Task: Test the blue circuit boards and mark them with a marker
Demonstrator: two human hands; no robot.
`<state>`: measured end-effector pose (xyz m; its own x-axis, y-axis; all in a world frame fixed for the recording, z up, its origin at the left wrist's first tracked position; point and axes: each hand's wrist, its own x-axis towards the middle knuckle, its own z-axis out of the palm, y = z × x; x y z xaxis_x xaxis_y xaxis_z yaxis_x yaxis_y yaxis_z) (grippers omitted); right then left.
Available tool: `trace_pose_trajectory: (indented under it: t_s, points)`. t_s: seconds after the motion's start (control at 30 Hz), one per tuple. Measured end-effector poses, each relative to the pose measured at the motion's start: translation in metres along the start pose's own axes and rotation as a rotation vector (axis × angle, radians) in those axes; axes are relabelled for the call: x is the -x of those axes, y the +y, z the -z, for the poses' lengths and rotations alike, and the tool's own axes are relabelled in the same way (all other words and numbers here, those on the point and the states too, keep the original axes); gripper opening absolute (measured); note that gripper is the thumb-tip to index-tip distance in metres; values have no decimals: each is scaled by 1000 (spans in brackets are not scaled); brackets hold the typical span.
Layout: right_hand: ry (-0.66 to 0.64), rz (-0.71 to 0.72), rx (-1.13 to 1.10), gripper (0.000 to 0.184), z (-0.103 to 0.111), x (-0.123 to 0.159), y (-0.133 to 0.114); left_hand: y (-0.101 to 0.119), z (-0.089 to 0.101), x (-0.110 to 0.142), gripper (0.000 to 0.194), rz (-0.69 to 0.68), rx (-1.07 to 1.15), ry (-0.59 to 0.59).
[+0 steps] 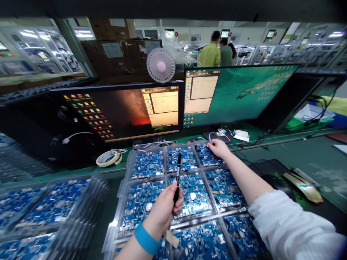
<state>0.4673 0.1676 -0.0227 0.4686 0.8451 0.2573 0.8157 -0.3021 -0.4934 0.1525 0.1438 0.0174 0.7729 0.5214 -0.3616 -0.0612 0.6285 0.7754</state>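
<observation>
My left hand [166, 204], with a blue band around the wrist, is wrapped round a black marker pen [178, 169] pointing up and away from me. It hangs over the middle of a clear plastic tray [168, 160] whose compartments hold blue circuit boards [193, 193]. At the tray's back right corner, my right hand [219, 148] is closed in a pinch above a circuit board [204, 155]. A thin white cable [210, 135] runs to those fingertips; its end is hidden by them. Beige tape [172, 239] lies on the tray near my left wrist.
Two monitors [121, 112] [238, 94] stand behind the tray, with a small round fan [161, 65] above. A tape roll [108, 158] lies at left, beside stacked board trays [51, 206]. At right are a black mouse [278, 184] and a gold-coloured device [303, 187]. People stand far back.
</observation>
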Motion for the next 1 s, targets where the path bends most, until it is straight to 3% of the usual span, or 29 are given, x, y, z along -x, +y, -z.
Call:
trace_pose_trajectory:
  t_s: [1.0]
  points:
    - [-8,14,-33,24,0,-1,4,0,0,0,41,0,16,2]
